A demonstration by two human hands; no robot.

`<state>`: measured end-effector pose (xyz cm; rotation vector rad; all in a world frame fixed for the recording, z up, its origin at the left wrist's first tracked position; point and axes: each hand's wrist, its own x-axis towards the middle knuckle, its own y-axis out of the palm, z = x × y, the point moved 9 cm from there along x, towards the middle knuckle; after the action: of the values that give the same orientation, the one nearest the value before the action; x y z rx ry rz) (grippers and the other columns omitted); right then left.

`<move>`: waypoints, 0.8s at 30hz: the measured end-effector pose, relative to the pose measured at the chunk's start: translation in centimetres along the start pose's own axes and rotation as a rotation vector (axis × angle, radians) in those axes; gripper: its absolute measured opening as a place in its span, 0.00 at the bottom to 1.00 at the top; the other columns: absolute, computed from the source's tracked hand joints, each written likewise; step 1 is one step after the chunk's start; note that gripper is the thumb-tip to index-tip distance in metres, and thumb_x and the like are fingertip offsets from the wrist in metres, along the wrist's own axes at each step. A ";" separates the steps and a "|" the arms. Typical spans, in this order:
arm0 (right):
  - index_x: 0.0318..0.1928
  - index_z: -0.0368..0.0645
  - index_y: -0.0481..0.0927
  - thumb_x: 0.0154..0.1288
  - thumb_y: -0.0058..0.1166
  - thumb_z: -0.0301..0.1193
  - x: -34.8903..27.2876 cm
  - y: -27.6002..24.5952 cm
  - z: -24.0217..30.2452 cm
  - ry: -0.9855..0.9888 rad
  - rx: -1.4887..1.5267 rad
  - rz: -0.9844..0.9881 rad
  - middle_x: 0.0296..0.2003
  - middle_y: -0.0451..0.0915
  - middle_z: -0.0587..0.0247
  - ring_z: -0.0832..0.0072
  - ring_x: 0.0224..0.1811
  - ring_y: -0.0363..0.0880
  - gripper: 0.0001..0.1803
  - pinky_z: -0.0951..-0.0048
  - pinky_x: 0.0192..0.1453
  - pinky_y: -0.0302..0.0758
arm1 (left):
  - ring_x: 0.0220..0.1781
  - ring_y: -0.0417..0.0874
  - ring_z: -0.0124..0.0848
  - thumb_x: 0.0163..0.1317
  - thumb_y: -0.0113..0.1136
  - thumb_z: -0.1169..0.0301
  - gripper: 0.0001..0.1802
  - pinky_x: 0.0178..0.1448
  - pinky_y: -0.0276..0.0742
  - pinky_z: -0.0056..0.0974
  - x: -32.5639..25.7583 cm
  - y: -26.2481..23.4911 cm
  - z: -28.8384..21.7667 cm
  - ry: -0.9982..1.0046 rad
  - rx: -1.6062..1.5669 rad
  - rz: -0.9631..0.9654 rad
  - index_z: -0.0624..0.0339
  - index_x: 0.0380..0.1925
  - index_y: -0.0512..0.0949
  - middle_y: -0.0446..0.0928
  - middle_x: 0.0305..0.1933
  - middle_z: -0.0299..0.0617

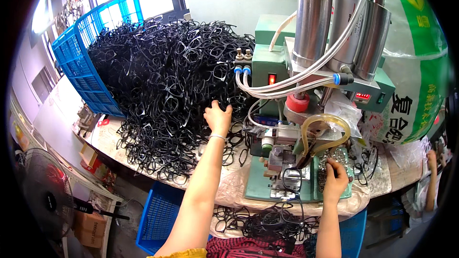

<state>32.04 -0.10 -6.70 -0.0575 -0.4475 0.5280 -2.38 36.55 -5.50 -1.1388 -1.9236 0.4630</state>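
My left hand (218,118) reaches into the near right side of a big heap of black eyeglass frames (162,76). Its thumb and index finger stand apart; I cannot see a frame held between them. At the right, my right hand (336,180) is over a green tray (348,192) of small shiny metal parts. Its fingertips are closed together at the parts, and whatever they pinch is too small to make out. Between my hands, a black eyeglass frame (292,179) sits at the metal fixture (276,162) of a green bench machine (268,62), with another frame (291,211) hanging below it.
A tipped blue crate (88,79) stands behind the heap's left side. More frames lie at the table's front edge, above a blue basket (155,215). Metal cylinders (313,21) and clear hoses rise over the fixture. A large green-and-white sack (416,67) and a fan (48,193) flank the bench.
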 end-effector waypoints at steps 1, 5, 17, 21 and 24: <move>0.43 0.35 0.86 0.63 0.59 0.20 -0.5 -1.2 -0.3 0.005 -0.006 -0.039 0.37 0.85 0.60 0.73 0.43 0.81 0.08 0.72 0.54 0.75 | 0.47 0.84 0.53 0.52 0.71 0.51 0.32 0.54 0.79 0.49 0.3 -0.1 0.5 -0.013 -0.047 0.035 0.62 0.51 0.79 0.82 0.44 0.61; 0.41 0.35 0.85 0.62 0.59 0.19 -3.2 -7.0 -0.9 -0.051 -0.218 -0.097 0.38 0.84 0.58 0.68 0.42 0.80 0.07 0.70 0.55 0.74 | 0.40 0.81 0.52 0.54 0.68 0.64 0.17 0.47 0.78 0.49 -2.9 -3.9 -0.3 0.175 -0.133 0.072 0.63 0.38 0.78 0.79 0.35 0.53; 0.33 0.38 0.84 0.50 0.65 0.19 -0.6 2.6 11.4 -0.359 -0.001 0.217 0.35 0.85 0.56 0.62 0.39 0.83 0.08 0.66 0.46 0.77 | 0.32 0.83 0.45 0.56 0.72 0.67 0.28 0.37 0.77 0.45 -9.4 -6.1 3.0 0.104 -0.044 0.271 0.58 0.54 0.70 0.80 0.27 0.44; 0.44 0.35 0.78 0.56 0.64 0.20 -1.5 5.3 7.4 -0.050 0.284 0.206 0.39 0.83 0.60 0.75 0.44 0.82 0.14 0.74 0.51 0.76 | 0.26 0.78 0.24 0.63 0.68 0.69 0.12 0.29 0.71 0.30 -10.9 -6.2 5.0 0.010 -0.640 0.300 0.59 0.42 0.76 0.74 0.25 0.32; 0.48 0.34 0.75 0.59 0.63 0.19 -2.1 5.3 7.4 0.000 0.363 0.224 0.42 0.82 0.61 0.77 0.45 0.81 0.16 0.76 0.53 0.75 | 0.25 0.77 0.23 0.73 0.57 0.69 0.06 0.29 0.73 0.25 -14.4 -8.7 1.8 -0.167 -1.136 0.328 0.58 0.39 0.74 0.76 0.32 0.33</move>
<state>24.79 3.02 -1.77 0.2441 -0.3414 0.8226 -5.07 19.95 -7.56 -2.1864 -2.1647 -0.4905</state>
